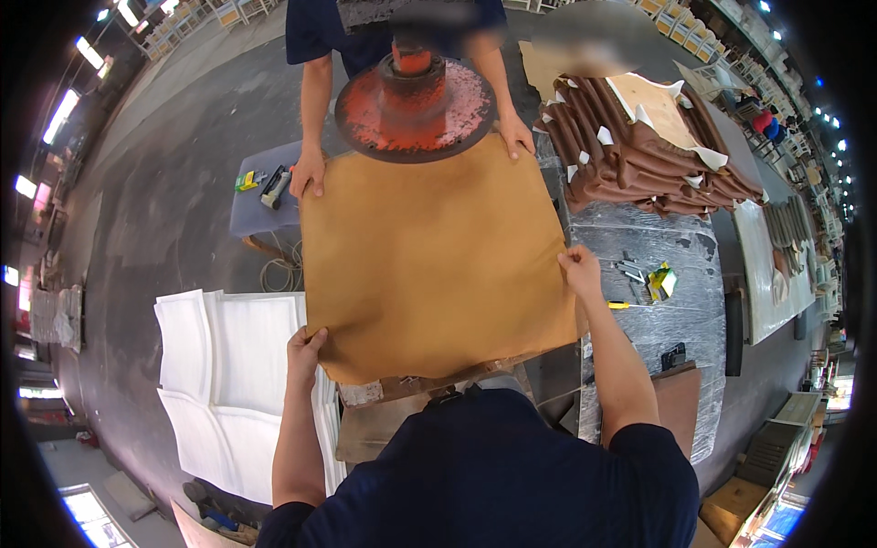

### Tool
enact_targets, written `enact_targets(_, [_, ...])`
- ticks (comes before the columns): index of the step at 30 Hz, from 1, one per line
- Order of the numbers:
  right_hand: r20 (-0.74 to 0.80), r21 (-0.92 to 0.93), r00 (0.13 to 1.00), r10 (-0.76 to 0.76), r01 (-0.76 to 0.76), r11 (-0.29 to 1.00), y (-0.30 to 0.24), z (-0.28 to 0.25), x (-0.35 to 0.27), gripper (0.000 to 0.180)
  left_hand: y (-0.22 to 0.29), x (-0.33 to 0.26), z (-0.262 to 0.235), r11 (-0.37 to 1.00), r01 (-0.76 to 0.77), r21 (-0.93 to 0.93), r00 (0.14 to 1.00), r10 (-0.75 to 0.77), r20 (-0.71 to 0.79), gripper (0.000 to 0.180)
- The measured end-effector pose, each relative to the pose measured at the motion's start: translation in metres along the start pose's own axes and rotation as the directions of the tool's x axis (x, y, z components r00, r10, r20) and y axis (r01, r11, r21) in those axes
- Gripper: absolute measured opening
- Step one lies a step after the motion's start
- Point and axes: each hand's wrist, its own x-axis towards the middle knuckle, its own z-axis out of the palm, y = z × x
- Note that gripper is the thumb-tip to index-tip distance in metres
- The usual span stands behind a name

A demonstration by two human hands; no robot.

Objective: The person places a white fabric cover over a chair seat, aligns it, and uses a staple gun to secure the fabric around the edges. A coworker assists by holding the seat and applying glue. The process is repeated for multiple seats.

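1. Stack of white foam pads (pixel 228 365) at 8 o'clock, soft and puffy, on the floor side.
2. Left hand (pixel 304 352) at 7 o'clock, fingers pinched shut on the near left corner of the tan sheet (pixel 434 256).
3. Tan sheet lying flat in the middle on the desk (pixel 639 274); probably light, floppy and smooth like leather, so best held at the corners.
4. Rusty red round press plate (pixel 416 105) at 12 o'clock, heavy and hard.
5. Another person's hands (pixel 309 171) pressing the far corners.
6. Right hand (pixel 580 271) at 3 o'clock, fingers pinching the right edge.
7. Brown folded covers (pixel 649 151) at 2 o'clock.
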Motion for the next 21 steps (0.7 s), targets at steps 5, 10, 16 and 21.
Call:
enact_targets(5, [-0.023,0.133,0.998,0.065,-0.061,0.989,-0.014,0.016,0.025,0.02,-0.006,0.007,-0.002,0.997,0.012,0.08,0.999,-0.009,-0.043,0.014])
enact_targets(10, [-0.067,0.127,0.997,0.049,-0.04,0.991,-0.003,-0.005,0.007,0.02,-0.037,-0.027,-0.002,0.996,0.078,-0.039,0.997,-0.079,-0.012,0.012])
enact_targets(16, [0.049,0.174,0.974,0.22,-0.225,0.959,0.005,-0.013,-0.018,0.018,-0.039,-0.054,0.009,0.992,0.008,-0.128,1.0,-0.004,0.027,0.016])
enact_targets(21, [-0.069,0.153,0.995,0.078,-0.066,0.986,0.0,-0.01,-0.001,0.024,-0.056,-0.047,0.012,0.979,-0.07,-0.191,0.997,0.074,0.011,0.02])
